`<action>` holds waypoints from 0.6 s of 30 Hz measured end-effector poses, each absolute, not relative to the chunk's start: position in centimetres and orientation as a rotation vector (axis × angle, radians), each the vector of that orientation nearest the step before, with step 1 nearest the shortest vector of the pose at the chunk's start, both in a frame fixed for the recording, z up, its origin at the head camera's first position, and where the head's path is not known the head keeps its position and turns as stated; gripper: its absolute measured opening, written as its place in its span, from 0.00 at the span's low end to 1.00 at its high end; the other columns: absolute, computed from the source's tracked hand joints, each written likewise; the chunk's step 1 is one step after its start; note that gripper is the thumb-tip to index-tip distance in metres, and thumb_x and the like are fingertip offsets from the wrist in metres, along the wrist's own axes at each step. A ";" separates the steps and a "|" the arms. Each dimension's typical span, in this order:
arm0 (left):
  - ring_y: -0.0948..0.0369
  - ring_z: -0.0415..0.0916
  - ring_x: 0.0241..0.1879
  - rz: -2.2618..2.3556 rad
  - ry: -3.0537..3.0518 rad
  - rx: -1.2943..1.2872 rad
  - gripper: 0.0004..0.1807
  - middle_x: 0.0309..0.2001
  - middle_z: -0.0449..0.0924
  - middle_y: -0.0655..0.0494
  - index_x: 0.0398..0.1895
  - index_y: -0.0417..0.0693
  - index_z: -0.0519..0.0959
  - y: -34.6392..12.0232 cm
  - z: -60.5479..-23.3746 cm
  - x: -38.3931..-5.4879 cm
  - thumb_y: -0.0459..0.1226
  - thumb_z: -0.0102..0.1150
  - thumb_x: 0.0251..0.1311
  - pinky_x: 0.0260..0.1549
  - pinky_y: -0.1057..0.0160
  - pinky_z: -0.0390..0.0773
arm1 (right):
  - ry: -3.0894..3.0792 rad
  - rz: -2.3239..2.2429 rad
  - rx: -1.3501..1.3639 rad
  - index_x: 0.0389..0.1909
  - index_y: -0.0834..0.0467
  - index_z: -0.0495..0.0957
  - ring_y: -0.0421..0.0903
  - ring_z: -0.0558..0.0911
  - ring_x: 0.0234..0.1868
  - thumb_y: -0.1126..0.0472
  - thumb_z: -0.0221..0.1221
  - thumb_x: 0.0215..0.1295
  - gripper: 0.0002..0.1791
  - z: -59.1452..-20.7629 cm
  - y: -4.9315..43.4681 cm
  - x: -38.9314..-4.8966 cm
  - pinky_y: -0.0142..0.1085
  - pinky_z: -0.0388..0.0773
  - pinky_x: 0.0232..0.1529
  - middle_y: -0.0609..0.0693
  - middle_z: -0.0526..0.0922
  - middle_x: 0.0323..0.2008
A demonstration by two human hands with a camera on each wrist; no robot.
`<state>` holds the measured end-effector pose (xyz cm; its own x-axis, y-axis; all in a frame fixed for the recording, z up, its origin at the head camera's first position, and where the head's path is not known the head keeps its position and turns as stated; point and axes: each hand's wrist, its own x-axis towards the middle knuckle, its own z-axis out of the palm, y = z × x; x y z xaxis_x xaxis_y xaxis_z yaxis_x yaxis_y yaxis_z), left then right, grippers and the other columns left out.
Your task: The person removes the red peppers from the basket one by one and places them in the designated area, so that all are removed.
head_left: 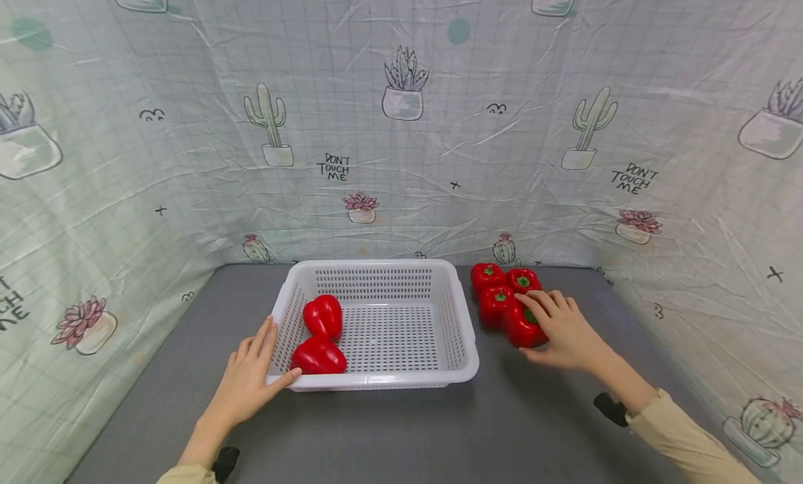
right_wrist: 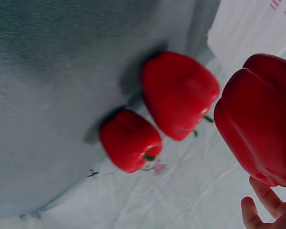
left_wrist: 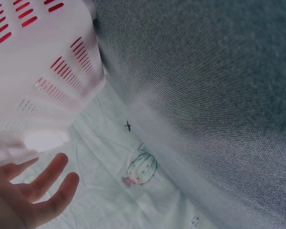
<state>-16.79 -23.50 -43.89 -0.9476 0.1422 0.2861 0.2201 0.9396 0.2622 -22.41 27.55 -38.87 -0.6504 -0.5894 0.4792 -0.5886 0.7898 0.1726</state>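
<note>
A white perforated plastic basket [head_left: 389,382] stands on the grey table. Two red bell peppers lie at its left end, one bell pepper [head_left: 323,316] behind the other bell pepper [head_left: 318,356]. My left hand [head_left: 247,376] rests spread on the basket's front left corner, fingers along the left rim and thumb on the front rim. On the right, my right hand [head_left: 564,334] grips a red bell pepper [right_wrist: 257,119], fingers over its top and thumb low at its near side. Three more red bell peppers [head_left: 495,304] stand stem up just behind and left of that one.
A pale cloth [head_left: 408,156] printed with cacti hangs behind the table and along both sides. Grey table surface [head_left: 401,435] extends in front of the basket. Dark bands [head_left: 610,409] sit at both wrists.
</note>
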 end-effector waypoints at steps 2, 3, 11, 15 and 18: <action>0.43 0.56 0.54 -0.427 -2.832 -0.272 0.51 0.67 0.49 0.39 0.66 0.35 0.52 -23.5 -43.9 -16.8 0.59 0.57 0.45 0.47 0.38 0.62 | -2.458 0.007 0.846 0.55 0.59 0.65 0.53 0.67 0.42 0.44 0.71 0.24 0.50 -39.1 28.0 -22.6 0.46 0.65 0.35 0.57 0.70 0.48; 0.43 0.56 0.54 -0.429 -2.831 -0.273 0.51 0.67 0.49 0.39 0.66 0.35 0.52 -23.6 -43.9 -16.8 0.59 0.57 0.46 0.47 0.38 0.61 | -2.456 0.010 0.835 0.55 0.59 0.65 0.53 0.67 0.42 0.44 0.71 0.24 0.50 -39.2 28.2 -22.7 0.46 0.65 0.34 0.57 0.70 0.48; 0.43 0.57 0.54 -0.415 -2.839 -0.268 0.51 0.67 0.49 0.39 0.66 0.35 0.52 -23.5 -43.9 -16.8 0.59 0.57 0.45 0.47 0.38 0.62 | -2.456 0.052 0.779 0.55 0.60 0.66 0.56 0.66 0.42 0.24 0.45 0.43 0.49 -39.9 30.3 -23.2 0.49 0.62 0.34 0.58 0.70 0.47; 0.43 0.56 0.54 -0.422 -2.838 -0.266 0.51 0.67 0.48 0.39 0.66 0.35 0.52 -23.5 -43.9 -16.8 0.58 0.57 0.45 0.47 0.38 0.62 | -2.486 0.069 0.741 0.55 0.60 0.66 0.56 0.65 0.43 0.26 0.50 0.43 0.47 -40.3 31.0 -23.6 0.49 0.61 0.34 0.58 0.70 0.46; 0.43 0.56 0.54 -0.422 -2.840 -0.264 0.51 0.67 0.48 0.39 0.66 0.36 0.52 -23.5 -43.9 -16.8 0.58 0.57 0.45 0.48 0.38 0.62 | -2.500 0.067 0.722 0.55 0.60 0.66 0.56 0.65 0.43 0.30 0.58 0.40 0.47 -40.6 31.5 -23.9 0.49 0.61 0.34 0.58 0.69 0.47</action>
<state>-16.83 -23.48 -43.90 -0.9504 0.1404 0.2777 0.2151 0.9413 0.2602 -23.88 31.45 -40.58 -0.7155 -0.4819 0.5059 -0.5084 0.8558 0.0961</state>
